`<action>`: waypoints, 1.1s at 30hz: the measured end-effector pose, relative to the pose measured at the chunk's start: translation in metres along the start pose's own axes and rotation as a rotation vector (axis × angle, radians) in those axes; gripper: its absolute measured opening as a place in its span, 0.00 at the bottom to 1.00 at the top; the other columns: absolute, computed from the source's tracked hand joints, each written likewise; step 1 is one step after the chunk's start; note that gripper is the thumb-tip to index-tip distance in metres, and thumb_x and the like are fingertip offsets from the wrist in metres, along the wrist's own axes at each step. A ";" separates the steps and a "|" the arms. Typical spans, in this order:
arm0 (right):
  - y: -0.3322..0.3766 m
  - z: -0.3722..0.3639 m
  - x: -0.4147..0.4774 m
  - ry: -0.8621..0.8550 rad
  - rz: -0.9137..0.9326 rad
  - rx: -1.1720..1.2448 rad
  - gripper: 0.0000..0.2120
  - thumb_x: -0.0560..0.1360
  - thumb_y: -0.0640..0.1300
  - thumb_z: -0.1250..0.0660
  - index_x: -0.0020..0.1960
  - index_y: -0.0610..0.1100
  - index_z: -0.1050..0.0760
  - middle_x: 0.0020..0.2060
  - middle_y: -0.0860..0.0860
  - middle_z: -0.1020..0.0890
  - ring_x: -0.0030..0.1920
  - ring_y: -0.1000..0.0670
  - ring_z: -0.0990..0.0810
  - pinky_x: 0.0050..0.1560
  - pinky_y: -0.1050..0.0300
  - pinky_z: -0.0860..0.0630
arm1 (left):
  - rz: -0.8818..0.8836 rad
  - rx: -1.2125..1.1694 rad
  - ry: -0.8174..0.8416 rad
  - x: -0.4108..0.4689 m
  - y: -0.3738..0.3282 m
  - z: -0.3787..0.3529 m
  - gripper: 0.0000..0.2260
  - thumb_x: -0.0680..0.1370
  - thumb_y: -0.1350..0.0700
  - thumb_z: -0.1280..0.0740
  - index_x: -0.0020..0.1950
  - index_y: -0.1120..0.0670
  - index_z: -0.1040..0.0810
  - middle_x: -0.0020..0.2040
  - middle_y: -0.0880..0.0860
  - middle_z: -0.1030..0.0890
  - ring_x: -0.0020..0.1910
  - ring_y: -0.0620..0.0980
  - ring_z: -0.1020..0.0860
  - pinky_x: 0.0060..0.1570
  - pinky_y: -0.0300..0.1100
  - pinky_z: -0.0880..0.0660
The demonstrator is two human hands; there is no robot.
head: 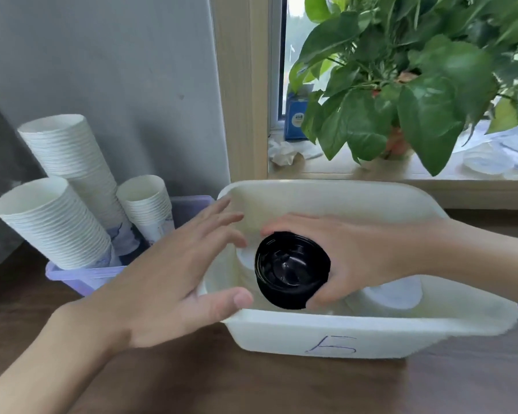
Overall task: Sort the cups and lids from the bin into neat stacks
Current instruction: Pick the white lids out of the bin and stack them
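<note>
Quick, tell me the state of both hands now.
Left hand: open, fingers spread, holding nothing.
Right hand: closed around the black lids, above the white bin.

A stack of black lids [292, 271] looks like glossy plastic and catches bright highlights. The white bin [326, 333] is smooth, matt plastic. The stacks of white cups [57, 225] look like matt paper, their nested rims forming fine ridges. The lilac crate [81, 274] is translucent plastic. The table [251, 383] is dark wood with visible grain and a soft sheen. The window sill [341, 170] is pale wood. The wall [117, 70] is grey and matt. The plant leaves [416, 94] are waxy and shiny.
</note>
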State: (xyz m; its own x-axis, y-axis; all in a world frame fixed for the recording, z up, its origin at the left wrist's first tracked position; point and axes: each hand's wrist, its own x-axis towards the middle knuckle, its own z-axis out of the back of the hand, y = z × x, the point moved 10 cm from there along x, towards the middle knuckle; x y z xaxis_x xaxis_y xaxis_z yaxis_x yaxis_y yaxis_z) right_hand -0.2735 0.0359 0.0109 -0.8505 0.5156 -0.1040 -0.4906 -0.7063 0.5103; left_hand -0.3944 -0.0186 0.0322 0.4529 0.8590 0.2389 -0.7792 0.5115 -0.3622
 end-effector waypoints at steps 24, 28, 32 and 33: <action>-0.023 -0.026 0.000 0.027 0.049 -0.283 0.33 0.63 0.66 0.30 0.64 0.58 0.31 0.66 0.59 0.39 0.66 0.60 0.48 0.66 0.59 0.47 | -0.068 0.058 0.030 0.001 -0.002 -0.006 0.40 0.74 0.23 0.52 0.74 0.48 0.31 0.80 0.48 0.39 0.81 0.45 0.52 0.72 0.51 0.45; -0.025 -0.020 0.000 -0.035 0.054 -0.278 0.27 0.67 0.64 0.29 0.61 0.54 0.25 0.65 0.56 0.34 0.66 0.58 0.45 0.67 0.58 0.44 | -0.075 0.050 0.025 0.001 -0.003 -0.007 0.40 0.74 0.23 0.52 0.74 0.48 0.30 0.79 0.49 0.38 0.81 0.46 0.51 0.71 0.51 0.44; -0.029 -0.015 0.005 -0.143 0.080 -0.269 0.18 0.68 0.59 0.28 0.53 0.51 0.21 0.60 0.54 0.28 0.63 0.55 0.40 0.65 0.54 0.38 | -0.084 0.047 0.018 0.001 -0.003 -0.007 0.38 0.75 0.24 0.52 0.73 0.47 0.31 0.79 0.50 0.37 0.81 0.47 0.49 0.70 0.54 0.42; -0.031 -0.016 0.006 -0.145 0.083 -0.272 0.16 0.68 0.58 0.28 0.51 0.51 0.21 0.60 0.53 0.28 0.63 0.55 0.39 0.64 0.53 0.37 | -0.085 0.049 0.017 0.001 -0.003 -0.007 0.37 0.75 0.24 0.52 0.73 0.46 0.31 0.79 0.50 0.37 0.81 0.47 0.49 0.70 0.54 0.42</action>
State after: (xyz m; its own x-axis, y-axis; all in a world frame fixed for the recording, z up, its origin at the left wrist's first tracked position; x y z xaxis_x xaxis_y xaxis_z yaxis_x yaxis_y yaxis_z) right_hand -0.2663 0.0527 -0.0189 -0.8635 0.5007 0.0613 -0.4699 -0.8426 0.2629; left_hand -0.3888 -0.0190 0.0268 0.5252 0.8129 0.2517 -0.7576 0.5813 -0.2968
